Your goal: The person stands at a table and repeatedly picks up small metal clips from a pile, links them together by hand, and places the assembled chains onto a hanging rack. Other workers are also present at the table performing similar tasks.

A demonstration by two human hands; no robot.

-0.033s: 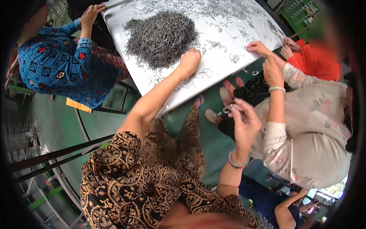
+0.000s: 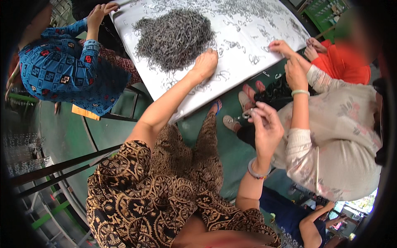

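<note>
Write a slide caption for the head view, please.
Left hand beside a heap of hooks; right hand holding a metal piece.

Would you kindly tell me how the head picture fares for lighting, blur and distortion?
Head view: the white table is brightly lit; black fisheye corners, with outer areas stretched; a blurred smear above the orange top; glare in the bright patch at lower right; fine detail of the metal piece in the right hand is hard to make out.

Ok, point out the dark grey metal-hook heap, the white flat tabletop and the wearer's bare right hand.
Dark grey metal-hook heap [image 2: 174, 39]: head view, its middle.
White flat tabletop [image 2: 239, 72]: head view, bare near part.
Wearer's bare right hand [image 2: 268, 133]: head view, its middle.
</note>
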